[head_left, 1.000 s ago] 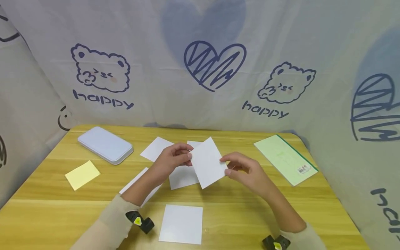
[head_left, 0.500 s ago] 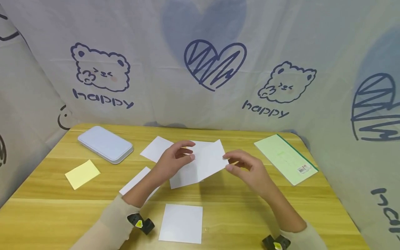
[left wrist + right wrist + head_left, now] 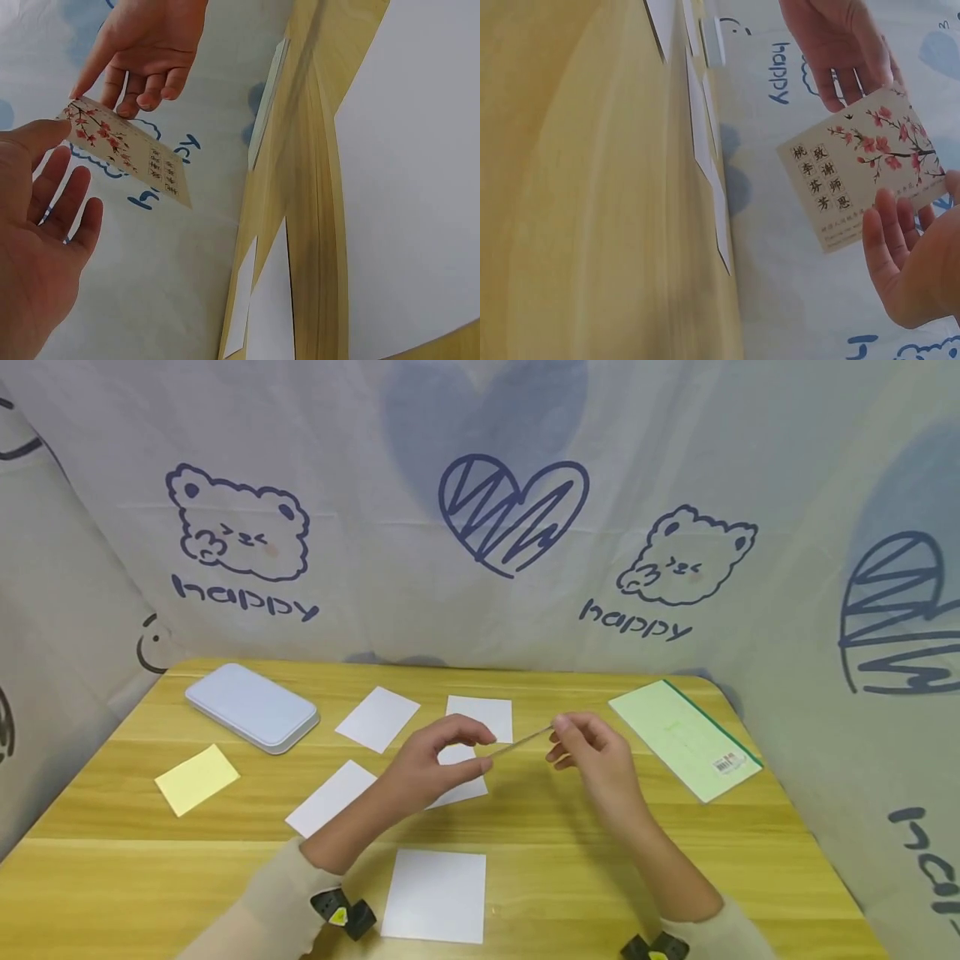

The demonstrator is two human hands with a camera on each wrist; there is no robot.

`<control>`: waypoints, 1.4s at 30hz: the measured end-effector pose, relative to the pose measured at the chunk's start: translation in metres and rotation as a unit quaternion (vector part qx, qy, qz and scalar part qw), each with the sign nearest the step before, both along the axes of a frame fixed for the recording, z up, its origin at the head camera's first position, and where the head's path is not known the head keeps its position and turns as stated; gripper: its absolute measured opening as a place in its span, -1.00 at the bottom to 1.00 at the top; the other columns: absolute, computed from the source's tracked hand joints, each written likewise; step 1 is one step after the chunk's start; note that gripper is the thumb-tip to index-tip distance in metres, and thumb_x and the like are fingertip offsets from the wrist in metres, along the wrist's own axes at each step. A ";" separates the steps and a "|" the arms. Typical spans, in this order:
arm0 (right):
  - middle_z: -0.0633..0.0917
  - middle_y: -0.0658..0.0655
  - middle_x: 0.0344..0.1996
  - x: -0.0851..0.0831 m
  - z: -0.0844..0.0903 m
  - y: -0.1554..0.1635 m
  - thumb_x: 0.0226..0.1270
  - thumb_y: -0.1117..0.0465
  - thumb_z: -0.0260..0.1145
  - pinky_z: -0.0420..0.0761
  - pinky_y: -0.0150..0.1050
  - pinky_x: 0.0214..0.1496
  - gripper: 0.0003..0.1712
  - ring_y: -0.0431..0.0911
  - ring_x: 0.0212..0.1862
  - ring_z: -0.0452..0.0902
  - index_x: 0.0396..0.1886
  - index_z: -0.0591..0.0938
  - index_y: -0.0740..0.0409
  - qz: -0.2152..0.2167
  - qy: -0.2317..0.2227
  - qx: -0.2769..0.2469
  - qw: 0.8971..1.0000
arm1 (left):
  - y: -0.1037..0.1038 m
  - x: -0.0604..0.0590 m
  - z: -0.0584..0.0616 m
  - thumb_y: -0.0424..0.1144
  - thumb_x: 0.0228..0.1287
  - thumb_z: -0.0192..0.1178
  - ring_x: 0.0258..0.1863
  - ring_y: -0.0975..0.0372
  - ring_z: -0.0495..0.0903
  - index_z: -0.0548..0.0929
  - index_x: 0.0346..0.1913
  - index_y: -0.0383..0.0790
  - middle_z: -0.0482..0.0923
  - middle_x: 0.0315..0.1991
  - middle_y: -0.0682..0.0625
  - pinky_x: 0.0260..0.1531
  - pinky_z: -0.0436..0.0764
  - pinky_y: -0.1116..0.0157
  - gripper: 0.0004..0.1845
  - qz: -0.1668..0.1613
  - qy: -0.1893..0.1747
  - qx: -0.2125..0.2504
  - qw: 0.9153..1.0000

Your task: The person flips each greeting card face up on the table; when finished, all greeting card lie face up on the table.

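Observation:
Both hands hold a thin greeting card [image 3: 522, 742] above the table, edge-on in the head view. My left hand [image 3: 438, 764] pinches its left end between thumb and fingers, while my right hand [image 3: 600, 768] pinches the right end. From the right wrist, the card's printed face [image 3: 862, 165] shows pink blossoms on a branch and columns of dark Chinese characters. The same blossoms appear on the card [image 3: 124, 150] in the left wrist view. Under my left hand lies a white card [image 3: 463, 787], partly covered by the fingers.
Around the hands lie more white cards: one at the back [image 3: 377, 720], another behind the fingers [image 3: 491, 714], one by the left forearm [image 3: 330, 797] and a square one in front [image 3: 435, 896]. A pale case [image 3: 253, 706], yellow notepad [image 3: 198, 779] and green booklet [image 3: 684, 743] sit farther out.
The card has turned from showing its blank white face to standing edge-on. My left fingers, loose half a second ago, now meet its left end; the right hand has rotated with it.

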State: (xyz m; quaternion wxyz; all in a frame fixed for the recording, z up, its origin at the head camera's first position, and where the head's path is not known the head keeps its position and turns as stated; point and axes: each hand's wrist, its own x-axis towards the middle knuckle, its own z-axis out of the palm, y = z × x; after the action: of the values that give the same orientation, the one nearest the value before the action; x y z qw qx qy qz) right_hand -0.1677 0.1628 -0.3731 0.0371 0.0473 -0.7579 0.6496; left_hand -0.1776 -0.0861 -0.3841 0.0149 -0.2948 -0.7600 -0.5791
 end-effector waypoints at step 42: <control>0.64 0.18 -0.18 0.005 0.003 0.004 0.48 0.29 0.26 0.73 -0.24 -0.11 -0.77 -0.08 -0.25 0.66 0.04 0.66 0.27 -0.025 0.137 0.004 0.990 | -0.006 -0.008 0.001 -0.38 0.39 0.17 -0.21 0.22 0.67 0.46 0.17 -0.33 0.57 -0.11 -0.07 -0.06 0.68 0.24 -0.67 0.020 -0.192 0.134 0.972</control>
State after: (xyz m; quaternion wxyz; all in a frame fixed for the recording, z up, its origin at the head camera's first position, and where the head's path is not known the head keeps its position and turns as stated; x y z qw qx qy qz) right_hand -0.1632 0.1672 -0.3703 0.1566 0.1167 -0.7494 0.6327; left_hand -0.1858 -0.0918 -0.3830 -0.0804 -0.1585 -0.6696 -0.7211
